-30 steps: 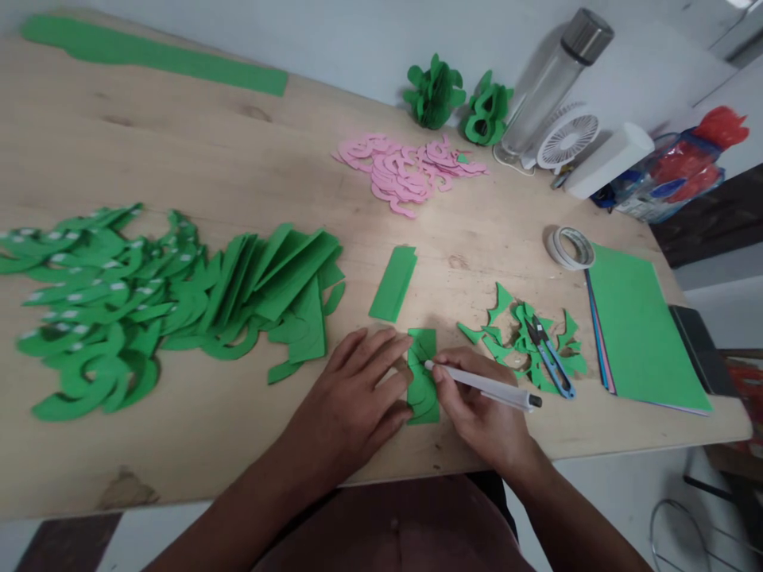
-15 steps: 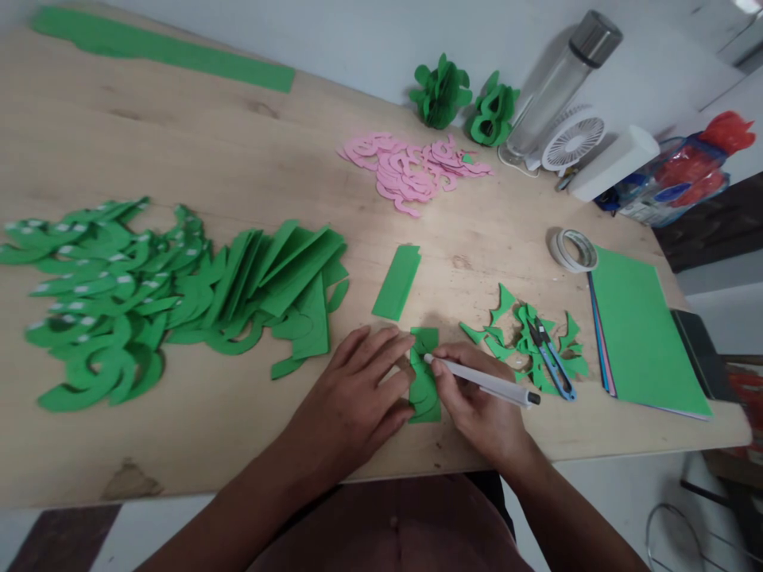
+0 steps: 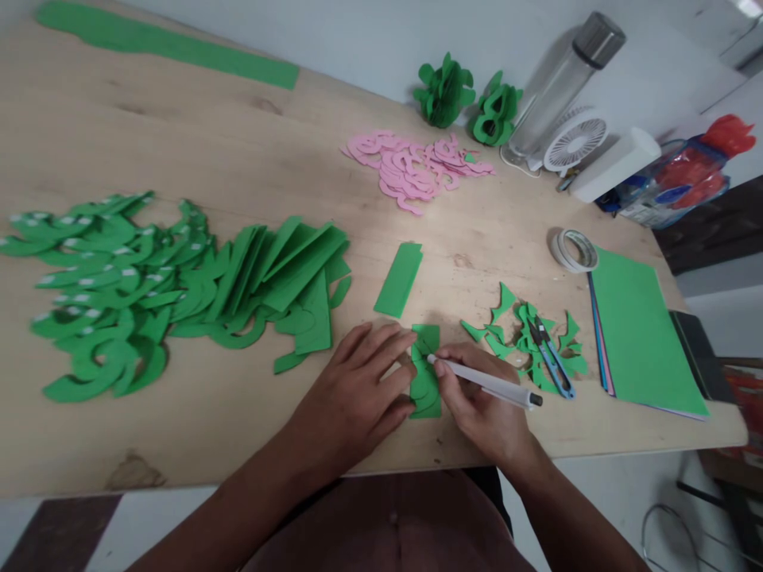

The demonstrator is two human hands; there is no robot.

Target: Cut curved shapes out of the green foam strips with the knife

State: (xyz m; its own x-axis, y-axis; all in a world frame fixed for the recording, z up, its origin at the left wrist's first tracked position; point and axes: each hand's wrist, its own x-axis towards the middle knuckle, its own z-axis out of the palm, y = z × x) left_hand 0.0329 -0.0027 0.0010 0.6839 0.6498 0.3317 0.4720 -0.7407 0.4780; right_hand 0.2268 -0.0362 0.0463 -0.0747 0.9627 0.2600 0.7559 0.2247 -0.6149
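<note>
My left hand (image 3: 358, 393) lies flat with its fingers spread, pressing on a small green paper piece (image 3: 425, 373) near the table's front edge. My right hand (image 3: 477, 409) grips a white pen (image 3: 486, 383) whose tip touches the upper part of that green piece. A curved green shape lies on top of the piece, partly hidden by my fingers. Just above lies a folded green paper strip (image 3: 398, 280).
A large heap of green cut shapes (image 3: 167, 290) fills the left. Green scraps and small blue scissors (image 3: 551, 357) lie to the right, beside a tape roll (image 3: 572, 249) and a green sheet stack (image 3: 640, 330). Pink cut-outs (image 3: 414, 167), two green paper ornaments, a bottle and a fan stand behind.
Both hands stay on the green piece; the pen tip has shifted only slightly. The view has drifted a little.
</note>
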